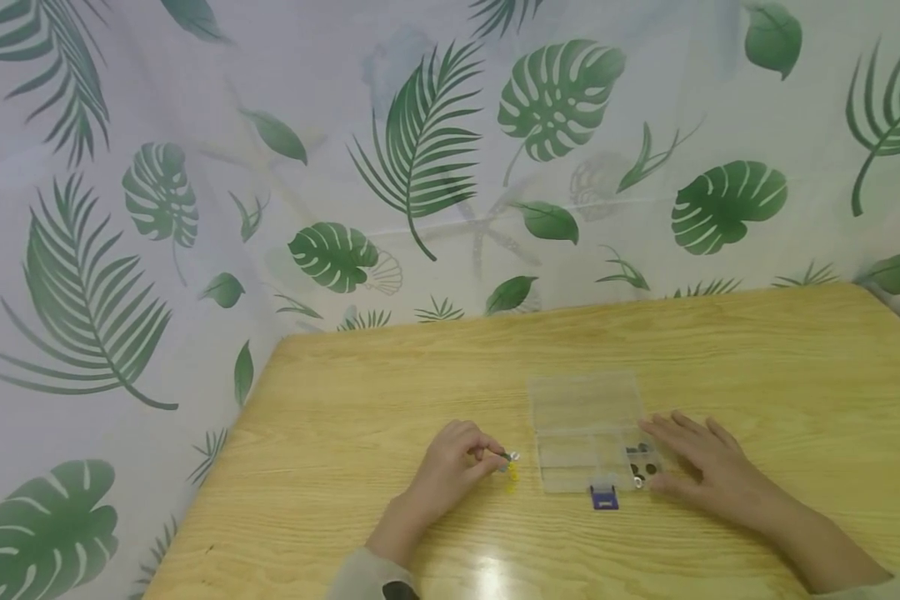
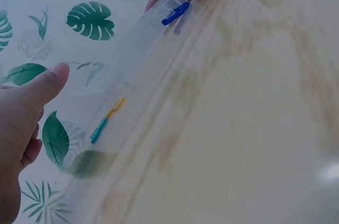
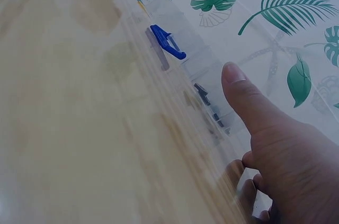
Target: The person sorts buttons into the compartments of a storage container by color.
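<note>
My left hand (image 1: 453, 462) is just above the table, left of a clear plastic box (image 1: 562, 477), and seems to pinch a small dark piece (image 1: 505, 456) at its fingertips; its exact kind is too small to tell. Below and beside those fingertips are small yellow pieces (image 1: 512, 478), with a teal piece (image 2: 99, 131) next to them in the left wrist view. My right hand (image 1: 708, 475) rests along the box's right side, fingers spread and thumb near the front corner. Several small black and white round pieces (image 1: 650, 469) lie in the right-hand compartments.
The box's clear lid (image 1: 585, 402) lies folded back behind it, and a blue latch (image 1: 604, 498) sticks out at the front. Everything stands on a wood-grain table (image 1: 330, 500). Leaf-printed cloth (image 1: 450, 167) hangs behind and at the left.
</note>
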A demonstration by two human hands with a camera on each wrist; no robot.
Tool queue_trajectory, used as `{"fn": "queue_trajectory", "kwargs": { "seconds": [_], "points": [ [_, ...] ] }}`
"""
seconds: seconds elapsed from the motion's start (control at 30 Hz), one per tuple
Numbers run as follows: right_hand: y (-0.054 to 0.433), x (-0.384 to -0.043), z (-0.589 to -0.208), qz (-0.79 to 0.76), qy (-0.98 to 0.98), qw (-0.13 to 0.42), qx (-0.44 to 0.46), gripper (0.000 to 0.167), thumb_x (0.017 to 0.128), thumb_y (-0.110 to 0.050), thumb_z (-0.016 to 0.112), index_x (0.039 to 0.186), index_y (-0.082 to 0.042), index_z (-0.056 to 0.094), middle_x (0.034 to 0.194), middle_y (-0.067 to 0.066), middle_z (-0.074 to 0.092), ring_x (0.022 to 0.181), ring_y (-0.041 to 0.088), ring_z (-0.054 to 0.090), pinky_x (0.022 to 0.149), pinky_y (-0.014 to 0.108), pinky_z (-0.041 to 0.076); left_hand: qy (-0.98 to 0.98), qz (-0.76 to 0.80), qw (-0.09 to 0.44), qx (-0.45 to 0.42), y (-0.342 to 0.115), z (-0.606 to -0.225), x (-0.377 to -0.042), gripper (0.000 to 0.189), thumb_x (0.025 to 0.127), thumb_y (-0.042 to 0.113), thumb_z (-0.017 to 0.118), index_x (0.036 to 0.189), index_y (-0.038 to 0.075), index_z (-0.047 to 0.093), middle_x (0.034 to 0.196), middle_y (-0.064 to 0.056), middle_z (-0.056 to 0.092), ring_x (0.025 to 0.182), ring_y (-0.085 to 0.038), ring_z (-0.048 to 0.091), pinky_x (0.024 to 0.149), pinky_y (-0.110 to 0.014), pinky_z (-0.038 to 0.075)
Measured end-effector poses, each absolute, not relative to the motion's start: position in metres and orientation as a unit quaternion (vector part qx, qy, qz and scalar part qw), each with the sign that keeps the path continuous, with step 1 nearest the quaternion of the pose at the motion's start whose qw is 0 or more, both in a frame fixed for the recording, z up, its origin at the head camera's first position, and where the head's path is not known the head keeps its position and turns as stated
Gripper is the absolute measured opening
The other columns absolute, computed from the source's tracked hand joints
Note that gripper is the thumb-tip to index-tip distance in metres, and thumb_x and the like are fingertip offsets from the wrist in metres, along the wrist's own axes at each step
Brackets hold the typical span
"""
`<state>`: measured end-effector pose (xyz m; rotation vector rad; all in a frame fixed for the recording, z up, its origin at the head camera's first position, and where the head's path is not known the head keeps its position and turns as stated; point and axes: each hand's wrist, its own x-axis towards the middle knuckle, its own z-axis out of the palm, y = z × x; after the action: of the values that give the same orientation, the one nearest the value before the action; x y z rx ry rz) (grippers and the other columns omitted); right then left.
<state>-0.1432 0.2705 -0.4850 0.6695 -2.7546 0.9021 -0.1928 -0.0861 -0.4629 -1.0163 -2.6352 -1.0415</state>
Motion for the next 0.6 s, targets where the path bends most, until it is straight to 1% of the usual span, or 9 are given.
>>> {"fn": "queue_trajectory", "kwargs": {
  "seconds": [0.1,0.2,0.33,0.43,0.6],
  "points": [
    [0.271,-0.142,-0.485,0.302,-0.922,0.086,0.226,0.068,0.085,-0.03,0.068,0.144,-0.017,0.039,0.141,0.025,0.041,0.129,0.053,0.03,0.111,0.058,-0.005,-0.878,-0.342,0.049,-0.33,-0.074,-0.457,-0.194,0.015,0.085,0.031,0.067,0.092,0.017,0.068,0.076,0.014,0.048,0.077,-0.005,0.041,0.07,-0.018,0.038],
    [0.272,-0.143,-0.485,0.301,-0.921,0.088,0.229,0.067,0.085,-0.029,0.068,0.144,-0.016,0.039,0.141,0.026,0.042,0.129,0.053,0.03,0.111,0.059,-0.004,-0.88,-0.337,0.04,-0.332,-0.061,-0.451,-0.195,0.015,0.085,0.029,0.068,0.093,0.017,0.069,0.075,0.012,0.047,0.077,-0.008,0.043,0.069,-0.017,0.037],
    [0.272,-0.143,-0.485,0.304,-0.92,0.089,0.231,0.066,0.085,-0.029,0.068,0.143,-0.015,0.04,0.141,0.026,0.042,0.129,0.054,0.03,0.11,0.06,-0.003,-0.883,-0.324,0.055,-0.335,-0.043,-0.449,-0.198,0.015,0.085,0.03,0.068,0.092,0.017,0.07,0.072,0.011,0.045,0.076,-0.008,0.042,0.068,-0.017,0.036],
    [0.271,-0.142,-0.484,0.305,-0.92,0.09,0.231,0.066,0.085,-0.028,0.068,0.143,-0.015,0.04,0.14,0.026,0.042,0.129,0.054,0.03,0.11,0.06,-0.003,-0.885,-0.32,0.07,-0.331,-0.034,-0.454,-0.202,0.016,0.085,0.034,0.067,0.091,0.019,0.07,0.071,0.012,0.045,0.075,-0.005,0.04,0.068,-0.017,0.035],
    [0.27,-0.14,-0.482,0.299,-0.921,0.096,0.23,0.065,0.085,-0.028,0.068,0.143,-0.014,0.041,0.14,0.026,0.043,0.128,0.054,0.032,0.112,0.057,-0.004,-0.888,-0.321,0.062,-0.322,-0.021,-0.458,-0.204,0.017,0.086,0.036,0.066,0.091,0.021,0.071,0.073,0.013,0.048,0.074,-0.003,0.039,0.067,-0.015,0.034]
  ]
}}
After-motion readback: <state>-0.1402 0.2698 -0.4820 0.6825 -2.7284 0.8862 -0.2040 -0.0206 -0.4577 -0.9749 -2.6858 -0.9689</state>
